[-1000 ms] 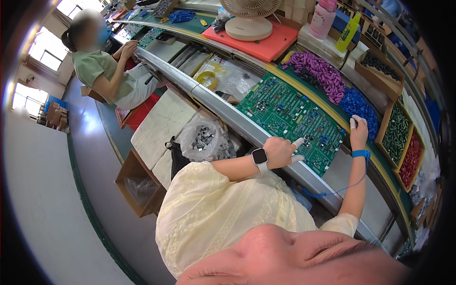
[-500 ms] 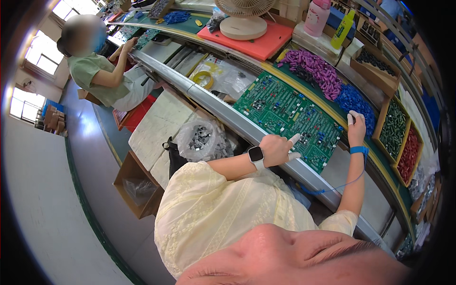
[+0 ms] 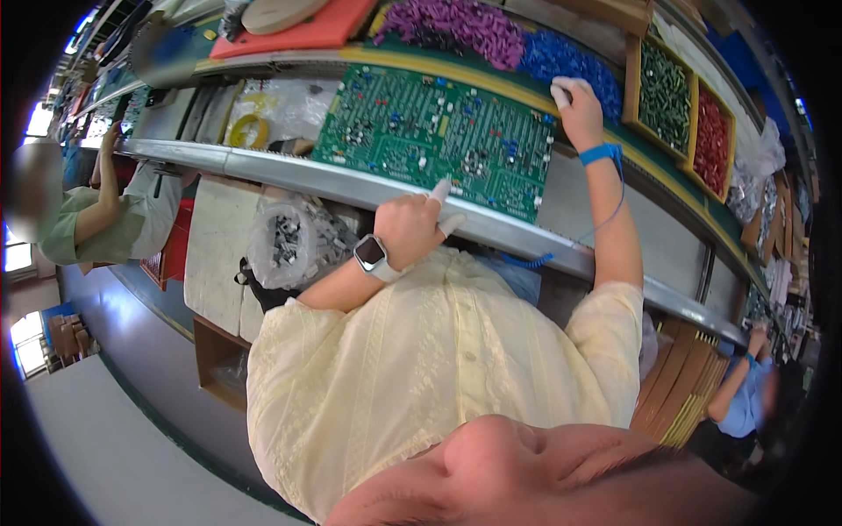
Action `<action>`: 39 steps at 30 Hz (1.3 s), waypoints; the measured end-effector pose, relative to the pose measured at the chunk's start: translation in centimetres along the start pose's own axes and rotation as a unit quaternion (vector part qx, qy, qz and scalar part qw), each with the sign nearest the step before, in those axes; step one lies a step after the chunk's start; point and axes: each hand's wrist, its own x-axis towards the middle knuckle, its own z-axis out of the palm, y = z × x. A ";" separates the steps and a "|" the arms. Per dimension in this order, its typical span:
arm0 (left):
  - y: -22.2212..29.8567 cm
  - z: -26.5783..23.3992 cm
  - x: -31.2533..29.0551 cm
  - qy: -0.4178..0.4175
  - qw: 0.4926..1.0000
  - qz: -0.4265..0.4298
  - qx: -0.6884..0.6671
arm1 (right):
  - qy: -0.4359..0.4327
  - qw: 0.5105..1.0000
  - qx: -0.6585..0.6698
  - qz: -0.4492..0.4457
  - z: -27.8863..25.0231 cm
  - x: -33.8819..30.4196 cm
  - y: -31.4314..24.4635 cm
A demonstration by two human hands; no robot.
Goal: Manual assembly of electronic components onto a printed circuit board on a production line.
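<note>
A green circuit board set with many small parts lies across the metal rail in front of me. My left hand is at the board's near edge, its index finger and thumb apart in white finger cots and nothing visible between them. Beyond the board's right end, my right hand is beside a heap of blue components. Its cot-covered fingertips are drawn together; whatever they hold is too small to make out. A blue wrist strap with a coiled cord circles my right wrist.
Purple components are heaped behind the board. Boxes of green parts and red parts stand at the right. A plastic bag of grey parts sits left of me. Two other people work farther off, left and right.
The view has swung to the right, so the board and both hands appear farther left and higher. My right hand stays by the blue components; my left stays at the board's near edge.
</note>
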 end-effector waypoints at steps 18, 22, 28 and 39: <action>0.0 0.5 0.6 -0.002 1.000 0.029 0.004 | -0.185 0.978 0.082 -0.044 0.2 -1.7 -7.4; 0.2 0.2 0.7 0.000 0.999 0.036 0.011 | -0.240 0.965 0.094 -0.035 0.3 -2.3 -7.9; 0.0 0.6 0.5 -0.007 0.999 0.035 0.009 | -0.293 0.952 0.086 0.023 0.0 -2.1 -8.0; -0.1 0.5 0.5 -0.008 1.000 0.020 -0.011 | -0.330 0.944 0.012 0.017 -0.8 -1.6 -6.5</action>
